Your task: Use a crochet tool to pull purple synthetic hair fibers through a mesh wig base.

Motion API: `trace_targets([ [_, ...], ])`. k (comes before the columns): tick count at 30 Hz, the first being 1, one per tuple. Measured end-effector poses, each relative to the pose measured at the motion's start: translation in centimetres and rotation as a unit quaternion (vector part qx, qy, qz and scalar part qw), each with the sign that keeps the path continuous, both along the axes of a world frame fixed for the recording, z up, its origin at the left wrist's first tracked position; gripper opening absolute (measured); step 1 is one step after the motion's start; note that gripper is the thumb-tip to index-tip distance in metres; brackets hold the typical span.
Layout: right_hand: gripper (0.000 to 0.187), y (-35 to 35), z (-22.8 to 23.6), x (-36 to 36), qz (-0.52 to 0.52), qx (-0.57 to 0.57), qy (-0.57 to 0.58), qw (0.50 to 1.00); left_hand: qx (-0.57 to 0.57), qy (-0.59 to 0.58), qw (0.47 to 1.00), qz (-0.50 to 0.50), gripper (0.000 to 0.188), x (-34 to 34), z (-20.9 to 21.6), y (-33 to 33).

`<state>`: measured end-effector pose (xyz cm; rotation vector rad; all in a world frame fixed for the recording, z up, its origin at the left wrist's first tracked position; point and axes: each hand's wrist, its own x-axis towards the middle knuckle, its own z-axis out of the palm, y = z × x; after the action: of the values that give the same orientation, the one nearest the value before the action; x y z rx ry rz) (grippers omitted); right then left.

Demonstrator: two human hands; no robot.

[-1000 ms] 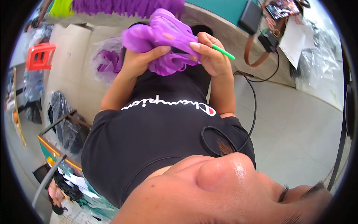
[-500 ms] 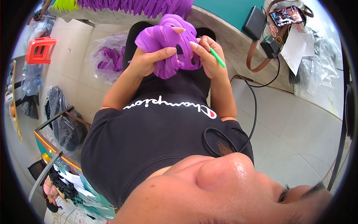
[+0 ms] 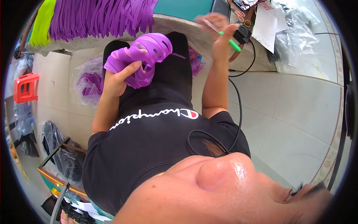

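Observation:
My left hand (image 3: 118, 79) is closed around a bundle of purple bands (image 3: 158, 46), its thumb on the near side and a fingertip showing through a gap. The bands are wide, smooth and looped, with slots in them, and sit above my lap. Farther right, over the table edge, my right hand (image 3: 222, 33) holds a slim tool with a bright green handle (image 3: 235, 45). A pale, thin end of the tool sticks out on the other side of the fingers. Its kind cannot be made out, as motion blurs the fingertips.
Long purple strips (image 3: 100, 18) and lime green strips (image 3: 41, 28) hang over the table's edge. A black adapter (image 3: 243, 34), white papers (image 3: 261, 30) and clear plastic bags (image 3: 298, 41) lie at the right. A red stool (image 3: 27, 88) stands left, and a black cable (image 3: 238, 100) loops beside me.
My right hand has come away from the purple bands and moved right and up with the green tool. My left hand keeps the bundle, now turned. The whole view has shifted.

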<state>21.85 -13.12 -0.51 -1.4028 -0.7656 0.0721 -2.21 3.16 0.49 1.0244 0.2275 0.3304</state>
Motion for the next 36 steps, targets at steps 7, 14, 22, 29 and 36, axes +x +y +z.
trace_targets([
  [7,0.017,-2.0,1.8,13.3,-0.264,-0.126,-0.319,0.901,0.046,0.030,0.997,0.054,0.018,-0.2,0.2,-0.2],
  [14,0.039,-4.4,-3.6,25.4,-0.216,-0.651,-0.339,0.644,0.093,0.042,0.993,0.050,0.015,0.1,0.0,0.2],
  [22,0.034,-2.3,-2.9,25.5,-0.192,-0.692,-0.278,0.637,0.128,0.035,0.989,0.063,0.008,0.1,0.0,-0.2],
  [29,0.036,-3.4,-3.2,26.6,-0.174,-0.642,-0.335,0.667,0.134,0.050,0.988,0.053,0.008,0.4,0.1,-0.4],
  [36,0.037,-3.1,1.5,22.2,-0.211,-0.718,-0.261,0.609,0.074,0.051,0.994,0.062,0.008,0.3,-0.2,0.1],
])
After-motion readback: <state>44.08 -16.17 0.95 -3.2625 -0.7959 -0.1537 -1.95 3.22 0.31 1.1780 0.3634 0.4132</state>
